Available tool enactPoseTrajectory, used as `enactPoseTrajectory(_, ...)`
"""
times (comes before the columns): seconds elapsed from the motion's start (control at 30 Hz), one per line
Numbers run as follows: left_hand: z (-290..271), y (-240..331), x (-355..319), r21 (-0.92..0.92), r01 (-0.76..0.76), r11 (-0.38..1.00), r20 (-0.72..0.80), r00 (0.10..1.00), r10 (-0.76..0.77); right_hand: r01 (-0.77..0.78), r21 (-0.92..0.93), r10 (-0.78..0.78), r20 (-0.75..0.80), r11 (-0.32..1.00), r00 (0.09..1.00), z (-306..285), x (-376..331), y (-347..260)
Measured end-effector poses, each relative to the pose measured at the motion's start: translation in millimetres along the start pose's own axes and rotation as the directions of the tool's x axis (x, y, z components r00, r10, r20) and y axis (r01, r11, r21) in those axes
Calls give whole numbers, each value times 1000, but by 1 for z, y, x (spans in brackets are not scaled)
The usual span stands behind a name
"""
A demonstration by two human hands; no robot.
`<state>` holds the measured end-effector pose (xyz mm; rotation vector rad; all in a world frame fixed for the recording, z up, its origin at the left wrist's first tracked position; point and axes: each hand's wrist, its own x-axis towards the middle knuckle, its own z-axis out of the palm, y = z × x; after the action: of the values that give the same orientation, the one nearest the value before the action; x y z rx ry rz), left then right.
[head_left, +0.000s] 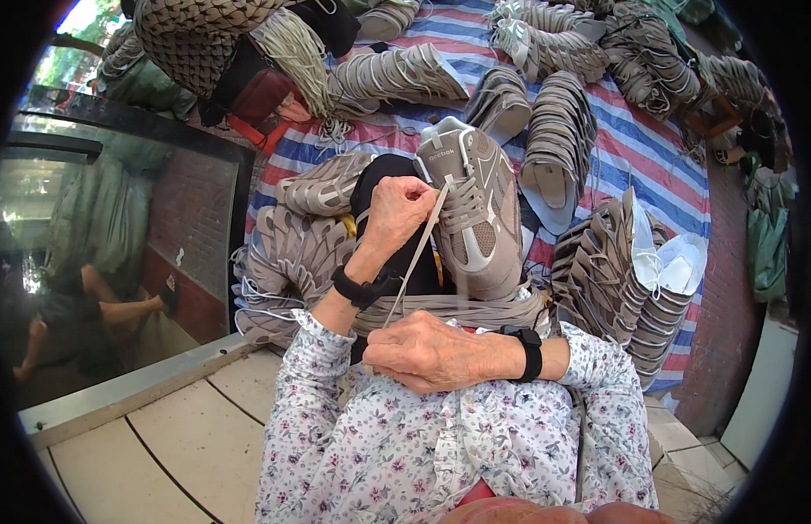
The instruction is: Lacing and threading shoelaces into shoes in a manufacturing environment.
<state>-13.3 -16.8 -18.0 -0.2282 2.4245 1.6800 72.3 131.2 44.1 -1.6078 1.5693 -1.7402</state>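
So the beige sneaker (491, 210) sits over the person's lap, toe pointing back at the body, right beside a dark trouser leg (385, 175). The left hand (404, 208) has thumb and finger pinched together at the sneaker's edge, seemingly on the pale lace (420, 244), and the right hand (423, 352) is curled closed lower down, where the lace runs into it — can't see exactly how it's gripped in there. The two hands are well apart, lace stretched between. What could go wrong, imo: neither hand is steadying the sneaker, so a hard tug might tip it or swing it sideways. The lace could also twist, or catch on the hank of tan cords (510, 313) just below the toe, and too much pull through one side would probably leave the ends uneven. Counts, as best I can: one sneaker being worked on, one lace length between the hands, two black wristbands (529, 352) (one per wrist), one hank across the lap, one striped sheet (659, 166) spread out ahead. Two rows of nested shoes (558, 131) stand just beyond the sneaker, with more piles left and right — they overlap way too much to count individual shoes.
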Motion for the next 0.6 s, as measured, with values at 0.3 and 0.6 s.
enactPoseTrajectory(0.3,-5,14,20,300,-207,931,81,978,192,-21,27,22,-35,999,999,4,1,8)
enactPoseTrajectory(0.6,2,14,35,339,-275,900,93,961,259,-20,36,23,-75,999,997,6,1,24)
